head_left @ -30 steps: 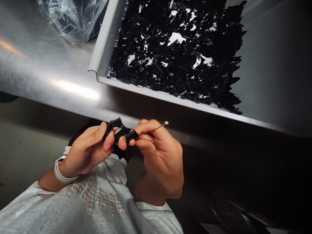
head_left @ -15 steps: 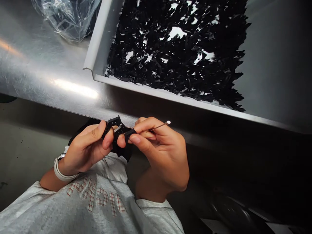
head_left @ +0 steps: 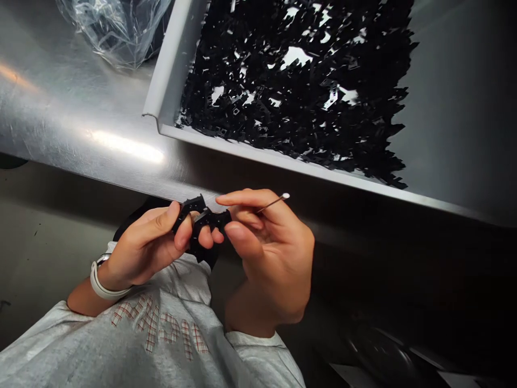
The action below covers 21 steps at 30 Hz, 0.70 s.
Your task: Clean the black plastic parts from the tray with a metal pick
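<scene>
The left hand pinches a black part by the metal table's near edge, apart from the tray's rim; the right hand's thumb and forefinger stand parted. Its other fingers grip a white-tipped stick.

Your left hand: thumb bent, fingers curled | Your right hand: index finger extended, thumb parted below, other fingers curled

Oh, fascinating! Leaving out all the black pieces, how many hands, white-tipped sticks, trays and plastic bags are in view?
Left hand and right hand: 2
White-tipped stick: 1
Tray: 1
Plastic bag: 1
Total: 5
</scene>
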Tool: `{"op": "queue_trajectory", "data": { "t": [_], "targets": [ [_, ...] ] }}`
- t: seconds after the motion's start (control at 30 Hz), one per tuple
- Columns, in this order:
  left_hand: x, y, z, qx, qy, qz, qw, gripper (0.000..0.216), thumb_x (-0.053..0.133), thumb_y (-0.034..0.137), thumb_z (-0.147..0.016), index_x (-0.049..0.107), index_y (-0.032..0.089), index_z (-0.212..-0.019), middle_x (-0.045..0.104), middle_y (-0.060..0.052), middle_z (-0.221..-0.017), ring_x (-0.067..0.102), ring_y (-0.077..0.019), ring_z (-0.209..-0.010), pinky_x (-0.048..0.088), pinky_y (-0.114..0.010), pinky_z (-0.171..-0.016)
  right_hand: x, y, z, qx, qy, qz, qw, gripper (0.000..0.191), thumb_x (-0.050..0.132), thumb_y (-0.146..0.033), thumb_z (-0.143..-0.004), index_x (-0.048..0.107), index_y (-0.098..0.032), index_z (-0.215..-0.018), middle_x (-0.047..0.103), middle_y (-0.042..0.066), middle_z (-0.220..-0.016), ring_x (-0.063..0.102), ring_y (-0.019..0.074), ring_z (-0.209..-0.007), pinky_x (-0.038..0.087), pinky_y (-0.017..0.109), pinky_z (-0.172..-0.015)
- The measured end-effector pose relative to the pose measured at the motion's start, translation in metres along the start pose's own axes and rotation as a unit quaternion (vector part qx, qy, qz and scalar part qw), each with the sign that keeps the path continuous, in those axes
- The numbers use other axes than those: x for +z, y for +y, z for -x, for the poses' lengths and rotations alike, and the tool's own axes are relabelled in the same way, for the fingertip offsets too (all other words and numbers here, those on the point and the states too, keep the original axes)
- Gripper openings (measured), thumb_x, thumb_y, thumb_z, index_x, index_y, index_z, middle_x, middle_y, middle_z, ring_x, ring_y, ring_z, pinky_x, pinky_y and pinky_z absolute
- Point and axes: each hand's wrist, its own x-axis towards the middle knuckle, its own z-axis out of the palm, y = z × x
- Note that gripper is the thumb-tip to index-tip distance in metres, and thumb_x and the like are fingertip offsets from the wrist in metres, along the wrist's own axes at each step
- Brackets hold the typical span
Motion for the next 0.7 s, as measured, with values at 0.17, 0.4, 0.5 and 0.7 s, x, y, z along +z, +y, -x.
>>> {"op": "queue_trajectory", "data": {
  "t": [0.17, 0.4, 0.5, 0.7],
  "targets": [
    [0.0017, -0.0001, 0.0, -0.014, 0.006, -0.014, 1.0, 0.039, 0.081, 0.041, -0.081, 0.068, 0.015, -0.055, 0.064, -0.002, -0.065, 0.061, -0.0128, -0.071, 0.05, -0.021, -0.072, 0.0028, -0.0021, -0.0046, 0.0, -0.065, -0.064, 0.996, 0.012, 0.076, -0.017, -0.086, 0.07, -0.022, -0.076, 0.065, -0.005, -0.064, 0.064, 0.0076, -0.057, 0.047, 0.017, -0.051],
    [0.0028, -0.0002, 0.0002, -0.012, 0.015, -0.033, 0.999, 0.041, 0.08, 0.043, -0.082, 0.066, 0.016, -0.054, 0.063, -0.001, -0.063, 0.06, -0.0136, -0.069, 0.049, -0.023, -0.071, 0.0018, -0.0021, -0.0055, 0.005, -0.064, -0.085, 0.994, 0.017, 0.081, -0.033, -0.083, 0.072, -0.02, -0.076, 0.068, -0.002, -0.06, 0.062, 0.0106, -0.053, 0.046, 0.021, -0.048],
    [0.0043, 0.0001, 0.0006, -0.008, 0.024, -0.057, 0.998, 0.043, 0.079, 0.045, -0.082, 0.064, 0.016, -0.054, 0.06, -0.001, -0.063, 0.059, -0.0141, -0.069, 0.049, -0.024, -0.069, 0.0025, -0.0022, -0.0062, 0.021, -0.055, -0.106, 0.993, 0.016, 0.085, -0.022, -0.078, 0.071, -0.021, -0.073, 0.068, -0.003, -0.058, 0.063, 0.0103, -0.052, 0.045, 0.02, -0.047],
    [0.0034, 0.0008, -0.0002, 0.007, 0.018, -0.096, 0.995, 0.047, 0.073, 0.049, -0.087, 0.06, 0.017, -0.054, 0.058, -0.002, -0.061, 0.06, -0.0171, -0.072, 0.047, -0.027, -0.069, -0.0045, -0.0004, -0.0043, 0.022, -0.048, -0.069, 0.996, 0.004, 0.076, -0.024, -0.085, 0.075, -0.021, -0.083, 0.066, -0.003, -0.061, 0.063, 0.0114, -0.054, 0.047, 0.023, -0.05]
  ]
}}
